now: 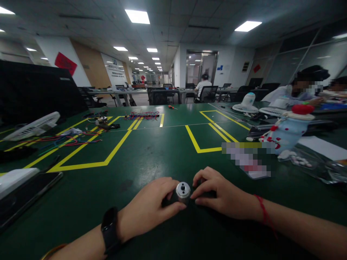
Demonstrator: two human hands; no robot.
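A small silver metal cylinder (183, 191) with a round top, a dark centre and small holes stands upright between my hands, near the front of the green table (151, 159). Thumb and fingers of my left hand (153, 202) close round its left side; a black watch is on that wrist. Just right of the cylinder is my right hand (221, 191), its fingers curled and apart, the tips very near the metal. Nothing shows between those fingers. A red string circles the right wrist.
Wires (73, 139) and a white fan part (35, 126) lie left, beside a dark phone-like slab (32, 195). A screwdriver (171, 107) lies far back. At right are a blue snowman-like figure (290, 131), plastic bags (311, 166) and fan heads (245, 104). People sit beyond.
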